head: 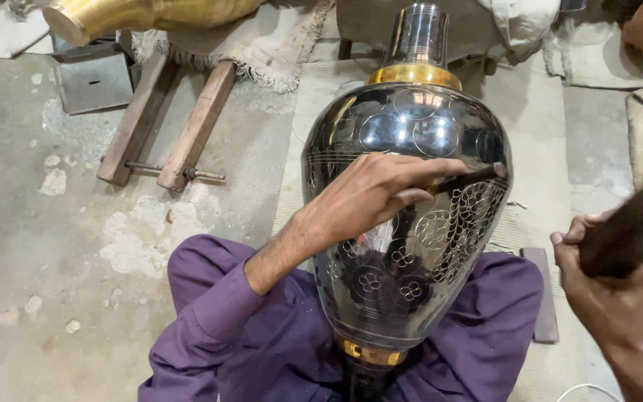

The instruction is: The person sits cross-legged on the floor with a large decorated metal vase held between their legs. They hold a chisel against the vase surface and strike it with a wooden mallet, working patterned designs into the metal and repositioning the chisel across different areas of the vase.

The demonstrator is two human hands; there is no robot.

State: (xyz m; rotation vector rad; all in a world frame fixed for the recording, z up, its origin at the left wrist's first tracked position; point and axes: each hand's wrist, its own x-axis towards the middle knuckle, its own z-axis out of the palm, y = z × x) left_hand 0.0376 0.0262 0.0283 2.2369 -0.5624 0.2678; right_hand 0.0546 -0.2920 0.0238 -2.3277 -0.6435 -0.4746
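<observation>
A large black metal vase with brass bands and engraved floral patterns lies across the person's purple-clad lap, neck toward 12 o'clock. The left hand pinches a slim dark chisel against its shoulder, tip toward 3 o'clock. The right hand, at 4 o'clock, is wrapped tight round a thick dark wooden mallet handle.
</observation>
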